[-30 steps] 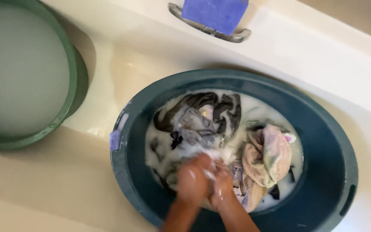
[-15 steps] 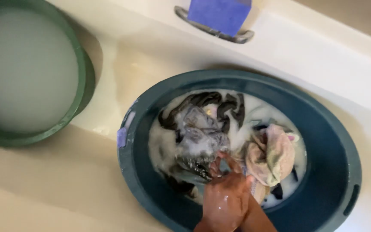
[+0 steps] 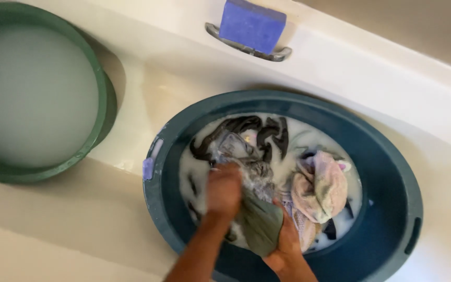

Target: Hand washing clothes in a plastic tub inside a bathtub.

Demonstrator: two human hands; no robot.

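Observation:
A dark teal oval wash basin (image 3: 392, 172) stands in a cream bathtub, filled with soapy water and wet clothes. My left hand (image 3: 223, 189) is closed over the upper end of a grey-green wet garment (image 3: 259, 222), stretched forward over the suds. My right hand (image 3: 287, 241) grips the lower end of the same garment near the basin's front rim. Dark garments (image 3: 246, 128) float at the back of the basin. A pink and beige cloth (image 3: 320, 188) lies bunched to the right of my hands.
A green round basin (image 3: 97, 89) holding cloudy water sits at the left in the tub. A blue soap bar (image 3: 251, 25) rests on a metal holder (image 3: 283, 53) on the tub's ledge at the top. A lilac patch (image 3: 148, 168) clings to the teal basin's left rim.
My hands were pressed together; now they have come apart, the left pushed forward and the right pulled back, with the grey-green garment stretched between them. The view shifted slightly.

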